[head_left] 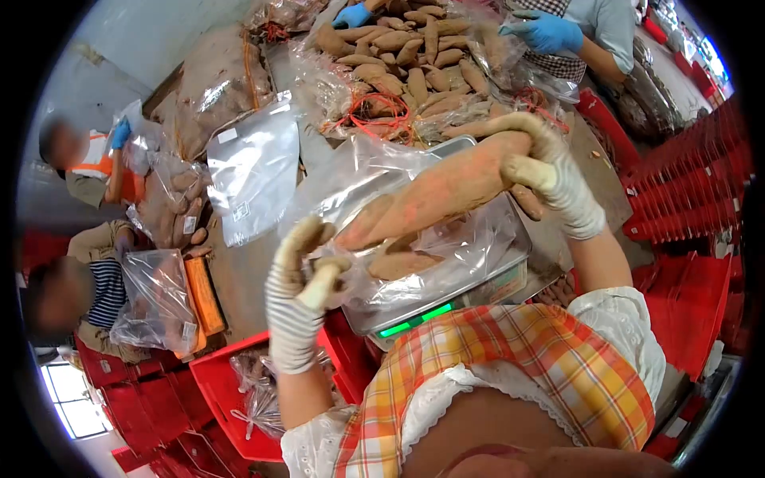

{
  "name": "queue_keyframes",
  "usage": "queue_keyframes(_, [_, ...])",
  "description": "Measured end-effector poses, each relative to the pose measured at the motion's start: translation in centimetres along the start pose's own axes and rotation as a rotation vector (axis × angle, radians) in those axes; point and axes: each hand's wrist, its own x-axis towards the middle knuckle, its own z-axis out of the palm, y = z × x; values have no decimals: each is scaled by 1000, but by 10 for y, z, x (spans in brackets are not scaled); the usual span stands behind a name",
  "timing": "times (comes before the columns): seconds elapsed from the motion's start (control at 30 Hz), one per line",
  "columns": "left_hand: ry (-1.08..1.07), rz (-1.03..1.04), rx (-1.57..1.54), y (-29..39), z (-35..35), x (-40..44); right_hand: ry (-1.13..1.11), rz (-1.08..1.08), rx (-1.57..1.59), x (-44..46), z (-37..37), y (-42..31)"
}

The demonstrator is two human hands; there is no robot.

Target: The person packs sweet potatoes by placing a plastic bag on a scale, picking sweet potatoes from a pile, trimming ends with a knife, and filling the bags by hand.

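A long reddish-brown sweet potato [446, 187] is gripped at its right end by my right hand [554, 171], in a striped, soiled white glove. It slants over a clear plastic bag [478, 247] spread on a weighing scale [522, 267] with a lit green display. Smaller sweet potatoes [402, 264] lie in the bag beneath it. My left hand [299, 295], gloved alike, is at the bag's left side with curled fingers and appears to hold the plastic edge. The sweet potato's left tip is close to these fingers.
Loose sweet potatoes [422, 52] are heaped at the back, near a co-worker's blue-gloved hand [546, 33]. Flat plastic bags [255, 171] lie left of the scale. A red crate [231, 382] with bagged produce stands front left; stacked red crates [685, 183] are at right. Other people sit at left.
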Motion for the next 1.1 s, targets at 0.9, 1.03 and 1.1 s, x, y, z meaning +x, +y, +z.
queue_keyframes(0.9, [-30, 129, 104, 5, 21, -3, -6, -320, 32, -15, 33, 11])
queue_keyframes(1.03, [-45, 187, 101, -1, 21, 3, -39, -302, -39, -25, 38, 6])
queue_keyframes(1.1, [-58, 104, 100, 2, 19, 4, -17, -350, -44, -27, 42, 7])
